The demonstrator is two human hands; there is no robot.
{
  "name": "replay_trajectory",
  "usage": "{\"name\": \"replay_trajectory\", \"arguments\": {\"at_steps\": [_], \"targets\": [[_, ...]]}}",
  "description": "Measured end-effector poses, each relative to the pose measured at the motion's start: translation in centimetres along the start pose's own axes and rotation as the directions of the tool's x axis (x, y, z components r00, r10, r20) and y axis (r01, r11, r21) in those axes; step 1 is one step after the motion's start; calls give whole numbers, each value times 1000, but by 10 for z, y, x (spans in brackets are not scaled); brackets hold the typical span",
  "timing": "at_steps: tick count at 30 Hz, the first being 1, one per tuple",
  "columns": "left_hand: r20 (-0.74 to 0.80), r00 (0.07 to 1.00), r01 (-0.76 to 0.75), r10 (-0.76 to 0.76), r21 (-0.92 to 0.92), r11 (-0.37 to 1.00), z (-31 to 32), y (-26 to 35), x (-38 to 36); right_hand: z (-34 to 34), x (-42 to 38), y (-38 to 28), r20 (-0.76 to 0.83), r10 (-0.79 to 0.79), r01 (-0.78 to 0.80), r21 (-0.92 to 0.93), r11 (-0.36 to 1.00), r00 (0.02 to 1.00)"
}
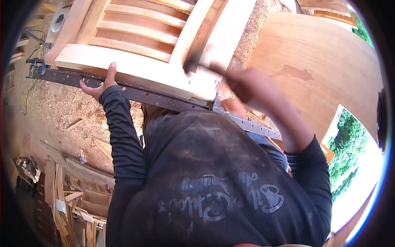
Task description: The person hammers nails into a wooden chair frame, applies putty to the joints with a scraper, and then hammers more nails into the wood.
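Observation:
My right hand (249, 84), blurred by motion, is closed around the handle of a hammer (192, 62). The dark hammer head is over the near right corner of a pale slatted wooden frame (119, 57). My left hand (102, 84) grips the long dark metal bar clamp (158, 98) along the frame's near edge. Its thumb points up against the wood, and the other fingers are partly hidden under the bar. A screw end of the clamp (36, 68) shows at the far left, and its jaw (216, 103) sits by the frame's right corner.
A large plywood sheet (317, 53) lies to the right. Sawdust covers the ground (70, 111) at left, with wood scraps and an open wooden box (95, 202) at lower left. A white roll (57, 22) is at the upper left. Greenery shows at right.

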State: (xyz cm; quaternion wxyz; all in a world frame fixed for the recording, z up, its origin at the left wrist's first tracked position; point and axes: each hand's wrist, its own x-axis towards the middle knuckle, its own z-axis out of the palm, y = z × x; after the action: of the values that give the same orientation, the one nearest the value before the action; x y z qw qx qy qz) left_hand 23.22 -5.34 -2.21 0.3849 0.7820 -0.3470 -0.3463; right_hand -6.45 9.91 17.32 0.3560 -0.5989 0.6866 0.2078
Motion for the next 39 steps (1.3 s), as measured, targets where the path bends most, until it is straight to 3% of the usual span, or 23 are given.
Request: {"name": "replay_trajectory", "arguments": {"at_steps": [1, 2, 4, 5, 7, 8, 11, 12, 13, 14, 16, 20, 21, 22, 23, 24, 27, 28, 31, 34, 36, 38, 39], "targets": [[-5, 1000, 2, -1, 55, 998, 1, 2, 0, 15, -2, 8, -130, -93, 99, 43, 994, 987], [42, 999, 3, 3, -146, 989, 1, 2, -3, 15, 0, 11, -260, -180, 201, 55, 978, 949], [59, 998, 36, -29, -112, 993, 0, 6, -4, 2, 5, 16, -418, -191, 251, 95, 963, 888], [68, 996, 63, -58, -84, 994, -5, 8, -9, -9, 5, 10, -584, -186, 358, 193, 914, 790], [71, 992, 107, -102, -77, 991, -1, 19, -13, -33, 5, -3, -832, -4, 478, 315, 820, 555], [62, 996, 70, -65, -73, 995, -1, 14, -10, -43, -4, -11, -845, 133, 425, 389, 817, 517], [30, 999, -12, 13, -59, 998, 0, 0, -2, 5, -3, 10, -520, -121, 357, 383, 852, 846], [27, 999, -15, 17, -39, 999, -1, 1, -3, 2, -1, -1, 84, 67, -61, -70, 996, 994], [32, 999, -27, 28, -20, 999, -1, 3, -3, 10, -4, 6, 12, 6, -6, -12, 1000, 1000], [44, 999, -6, 13, -173, 985, 3, 3, -2, 10, -4, 11, -64, -55, 57, 28, 998, 996], [32, 999, -11, 15, -129, 992, 3, -1, 0, 5, -1, 16, -365, -167, 219, 105, 970, 916], [50, 998, 29, -25, -81, 996, -1, 3, -3, -15, 5, 0, -796, 11, 471, 369, 801, 605], [35, 999, 5, -3, -58, 998, 0, 4, -4, -6, 5, 1, -755, 16, 405, 370, 836, 656], [21, 1000, -16, 17, -34, 999, 1, 6, -4, 6, 4, 6, -620, -26, 290, 329, 899, 784], [17, 999, -27, 28, -11, 1000, 0, 2, -2, 15, 3, 8, -353, -51, 111, 153, 982, 934], [12, 999, -40, 40, 6, 999, 0, -6, 2, 15, 2, 4, 112, 69, -51, -157, 986, 991], [3, 999, -53, 53, -61, 997, 8, -7, 10, 12, -5, 14, -194, -118, 97, -113, 989, 974], [17, 999, -46, 48, -72, 996, 3, -11, 7, 7, -6, 16, -317, -157, 169, 9, 986, 935], [30, 1000, -7, 8, -58, 998, 5, -1, -2, -7, 6, 9, -797, -61, 474, 294, 830, 602], [9, 999, -32, 32, -5, 999, 2, -5, 3, 5, -1, 7, -731, 45, 328, 359, 874, 680], [-1, 999, -39, 40, 74, 996, 1, -3, 2, 34, -11, 12, -289, 64, 14, 261, 965, 955], [90, 996, 25, -13, -135, 991, -1, -4, -1, 49, -18, 17, -167, -27, 31, 21, 999, 986], [126, 991, 66, -35, -251, 966, 2, -5, -1, 42, -18, 17, -130, 40, -36, 37, 999, 991]]}}
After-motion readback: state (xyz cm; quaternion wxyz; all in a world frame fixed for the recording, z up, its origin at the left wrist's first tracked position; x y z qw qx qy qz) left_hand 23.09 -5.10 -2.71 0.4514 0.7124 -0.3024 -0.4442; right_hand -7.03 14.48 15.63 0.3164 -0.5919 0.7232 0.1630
